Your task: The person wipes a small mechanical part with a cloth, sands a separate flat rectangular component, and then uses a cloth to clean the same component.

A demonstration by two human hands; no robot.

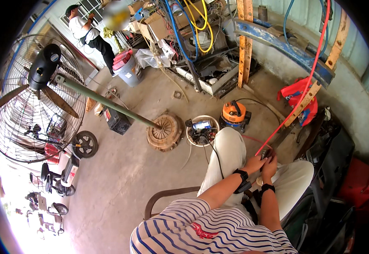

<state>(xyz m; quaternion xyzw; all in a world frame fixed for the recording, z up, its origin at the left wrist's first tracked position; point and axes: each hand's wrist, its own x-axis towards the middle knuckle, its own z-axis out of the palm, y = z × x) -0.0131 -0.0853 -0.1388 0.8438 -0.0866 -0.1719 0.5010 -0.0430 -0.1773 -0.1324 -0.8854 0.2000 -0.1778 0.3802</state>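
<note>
The person's left hand (255,163) and right hand (270,166) meet between the knees of the off-white trousers (227,153), the fingers of both curled around a small dark object (266,154), which they partly hide. A long, thin red hose (296,106) slopes down to the hands from the upper right. Beyond the knees, a round orange-and-black canister machine (235,113) stands on the grey concrete floor (121,182), just beside a round white basket (188,135) holding dark cables (201,137).

Two-handed grip (270,164), dark object (266,154), red hose (319,50)
</note>
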